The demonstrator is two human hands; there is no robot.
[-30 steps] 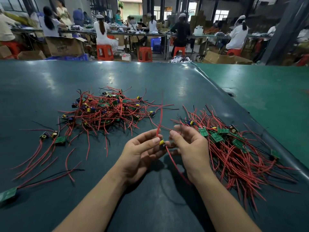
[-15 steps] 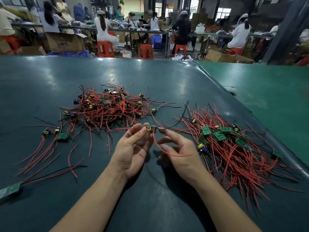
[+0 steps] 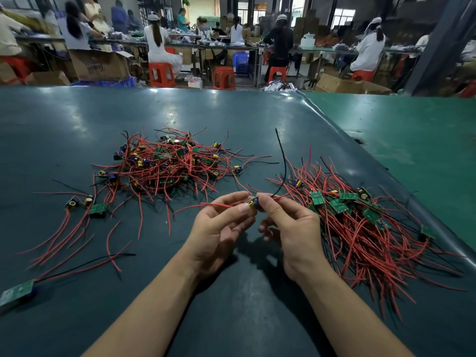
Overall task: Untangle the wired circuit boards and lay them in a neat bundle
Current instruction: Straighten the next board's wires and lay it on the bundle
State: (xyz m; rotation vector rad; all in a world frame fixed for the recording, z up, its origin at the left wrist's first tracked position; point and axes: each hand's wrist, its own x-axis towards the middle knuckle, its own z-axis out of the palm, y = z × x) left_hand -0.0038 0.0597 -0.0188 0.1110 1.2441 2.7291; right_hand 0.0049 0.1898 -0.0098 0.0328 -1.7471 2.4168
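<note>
Dark mat [image 3: 77, 119], both hands pinching board [image 3: 252, 202]

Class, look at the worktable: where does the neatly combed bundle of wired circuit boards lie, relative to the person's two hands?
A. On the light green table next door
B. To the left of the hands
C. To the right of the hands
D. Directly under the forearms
C: the bundle, its red wires running roughly parallel, lies right of the right hand, while the tangled heap sits beyond the left hand.
</note>
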